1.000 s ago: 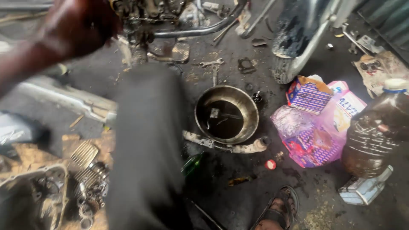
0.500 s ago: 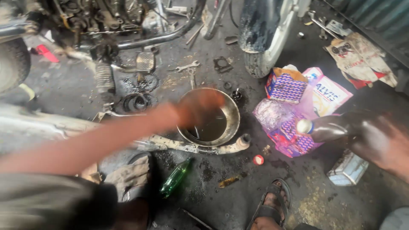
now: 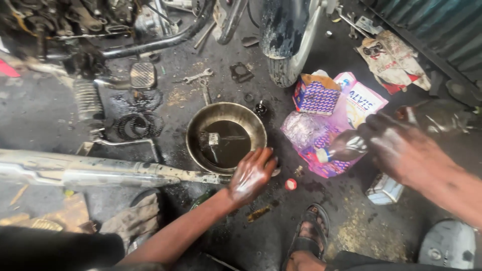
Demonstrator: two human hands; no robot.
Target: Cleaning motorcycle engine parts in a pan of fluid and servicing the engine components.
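Far left: exhaust pipe flat on oily floor. Centre: metal bowl of dark oil, small part inside. Left hand at bowl's near rim – grip open, fingers spread, holding nothing. Right hand – grip closed around tilted plastic bottle, neck toward bowl

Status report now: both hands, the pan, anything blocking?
Left hand open, wet, at rim of round metal pan of dark oil. Right hand grips tilted plastic bottle. Small red cap lies near.
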